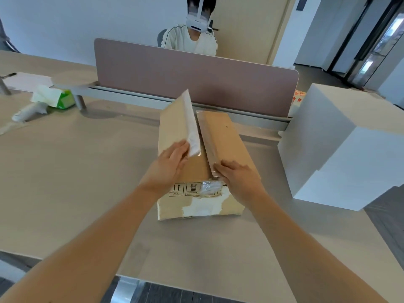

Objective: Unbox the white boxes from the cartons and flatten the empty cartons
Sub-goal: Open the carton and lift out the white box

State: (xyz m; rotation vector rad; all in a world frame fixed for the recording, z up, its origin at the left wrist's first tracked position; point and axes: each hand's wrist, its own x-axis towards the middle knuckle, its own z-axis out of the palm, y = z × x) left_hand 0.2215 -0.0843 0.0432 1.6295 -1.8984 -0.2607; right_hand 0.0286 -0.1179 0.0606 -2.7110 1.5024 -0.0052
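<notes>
1. The brown carton [196,171] stands on the beige desk [76,171], near the middle, directly in front of me. Its near face carries printed handling symbols, a crumpled patch of clear tape and a torn white label.
2. My left hand [172,159] grips the near end of the carton's left top flap [175,125]. The flap is raised and tilted toward the left; its white-lined edge faces up. My fingers are closed on that flap.
3. My right hand [237,174] lies palm down on the near end of the right top flap [223,136]. The fingers are spread flat and hold nothing; that flap is down, close to level, with clear tape along its inner edge.
4. A gap shows between the two flaps. I cannot tell what is inside the carton.
5. A stack of white boxes [341,147] stands at the right edge of the desk, well apart from the carton.
6. At far left lie a green tissue pack [62,99] and a white handheld item [28,112], which is too blurred to identify.
7. A mauve divider panel [196,77] runs across the far side of the desk. Another person [190,39] in a pale top sits beyond it.
</notes>
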